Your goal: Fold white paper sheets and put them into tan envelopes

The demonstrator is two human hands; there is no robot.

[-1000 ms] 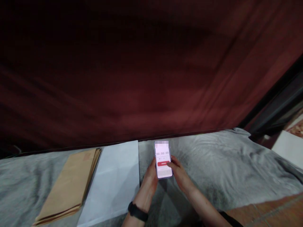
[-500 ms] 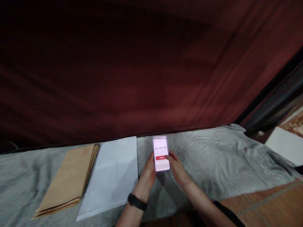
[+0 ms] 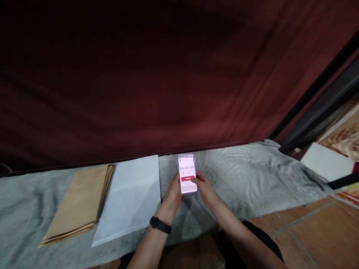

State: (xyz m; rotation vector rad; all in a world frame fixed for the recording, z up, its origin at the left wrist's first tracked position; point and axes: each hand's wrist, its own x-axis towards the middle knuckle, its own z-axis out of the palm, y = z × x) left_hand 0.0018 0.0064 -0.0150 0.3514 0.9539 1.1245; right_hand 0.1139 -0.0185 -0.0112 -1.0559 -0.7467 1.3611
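A lit smartphone (image 3: 187, 186) is held upright between both hands, its screen showing 00:00:00 above a red button. My left hand (image 3: 173, 192) grips the phone's left edge; a black band circles that wrist. My right hand (image 3: 206, 188) holds the right edge, with the thumb over the screen at the red button. Whether the thumb presses the glass I cannot tell. To the left of the phone lies a large white envelope or sheet (image 3: 131, 198). Beside it is a stack of brown paper envelopes (image 3: 77, 201), several deep.
Grey cloth (image 3: 246, 179) covers the surface under everything. A dark red curtain (image 3: 168, 93) hangs behind it. At the right are a dark frame (image 3: 316, 104) and a white flat object (image 3: 328, 164). Brown floor tiles (image 3: 316, 231) show at lower right.
The view has shifted slightly, so the phone, hands and envelopes appear a little higher and more of the floor shows. Both hands keep their hold; the screen still reads 00:00:00.
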